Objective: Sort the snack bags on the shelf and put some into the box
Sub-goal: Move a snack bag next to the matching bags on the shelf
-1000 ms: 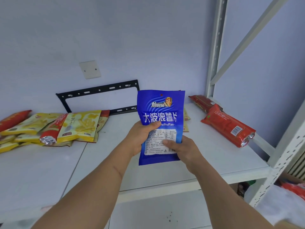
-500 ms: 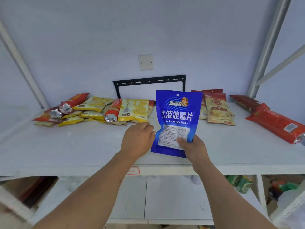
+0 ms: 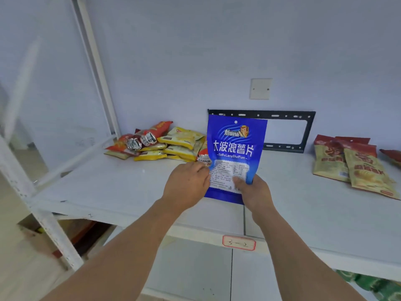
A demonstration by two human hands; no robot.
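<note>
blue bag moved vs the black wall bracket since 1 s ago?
Yes. The blue bag now overlaps the black bracket's left end; earlier it stood at its right end.

Bright, even, soft light w/ a cool bluish-white cast over the wall [image 3: 195,51] and shelf [image 3: 108,183]. No clear single source; shadows faint, just a soft dark edge under the blue bag [image 3: 235,148] and the snack bags at left [image 3: 173,144]. Small glare spots on the crinkled silver foil ends [image 3: 141,141] in that pile. Wide-angle distortion strong: the upright post [image 3: 95,61] leans and bows, shelf front curves toward the edges. Centre fairly sharp, print on the blue bag readable. Left edge smeared and blurry, lower corners soft; forearms [image 3: 130,246] near the lens slightly out of focus. Overall a bit washed out, low contrast.
</note>
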